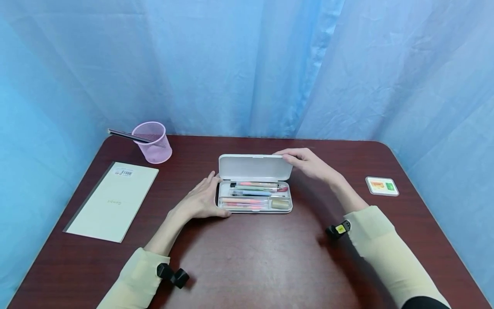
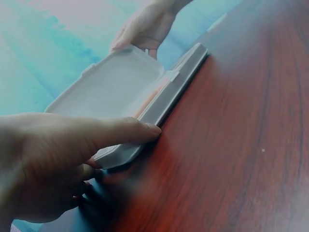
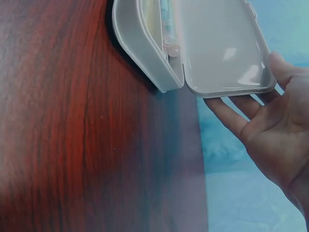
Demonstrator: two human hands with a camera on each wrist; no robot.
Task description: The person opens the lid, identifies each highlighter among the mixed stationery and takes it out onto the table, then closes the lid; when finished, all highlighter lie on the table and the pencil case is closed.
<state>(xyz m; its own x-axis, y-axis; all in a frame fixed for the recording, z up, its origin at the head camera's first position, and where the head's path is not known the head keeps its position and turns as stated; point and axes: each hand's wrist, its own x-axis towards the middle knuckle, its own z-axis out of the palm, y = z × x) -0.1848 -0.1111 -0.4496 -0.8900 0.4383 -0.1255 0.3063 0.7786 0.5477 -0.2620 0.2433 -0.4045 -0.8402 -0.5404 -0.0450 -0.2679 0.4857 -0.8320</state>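
Observation:
A white pencil case (image 1: 255, 211) lies on the table with its lid (image 1: 254, 167) raised. Inside are several pens (image 1: 251, 193) and, in the lower right compartment, an olive-coloured block (image 1: 280, 204). My left hand (image 1: 201, 198) grips the case's left end, thumb along the front edge (image 2: 150, 118) in the left wrist view. My right hand (image 1: 308, 164) holds the lid's upper right corner, thumb on the inner side and fingers behind, as the right wrist view shows at the lid (image 3: 217, 48).
A pale notebook (image 1: 112, 201) lies at the left of the brown table (image 1: 262, 266). Behind it stands a pink mesh cup (image 1: 156, 152) with dark sticks (image 1: 125, 135) leaning out. A small white flat case (image 1: 382, 186) with orange and green patches is at the right. Blue curtains hang behind.

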